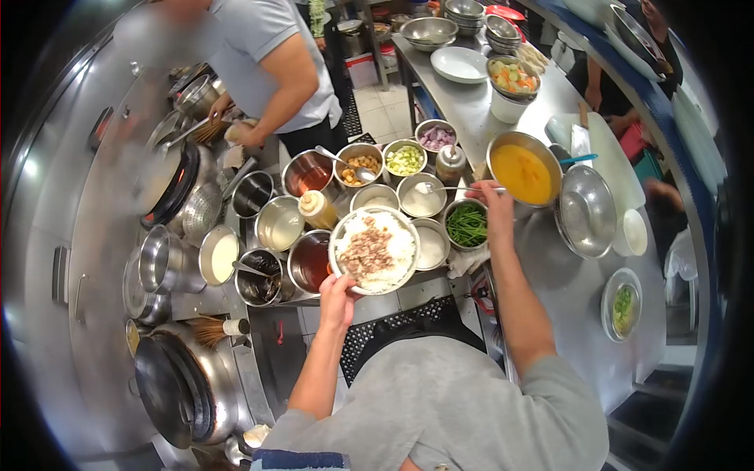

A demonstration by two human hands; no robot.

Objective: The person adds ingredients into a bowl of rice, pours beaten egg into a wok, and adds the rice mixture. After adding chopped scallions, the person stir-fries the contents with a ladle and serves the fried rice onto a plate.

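I see the left hand (pixel 337 304), fingers (pixel 343 285) gripping a rice bowl (pixel 384 292), seemingly level against spills; the right hand (pixel 492 198) pinches a spoon (pixel 455 188) far back, perhaps for reach.

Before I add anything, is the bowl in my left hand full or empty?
Well filled: white, rice-like food topped with brown bits spreads nearly to the bowl's rim.
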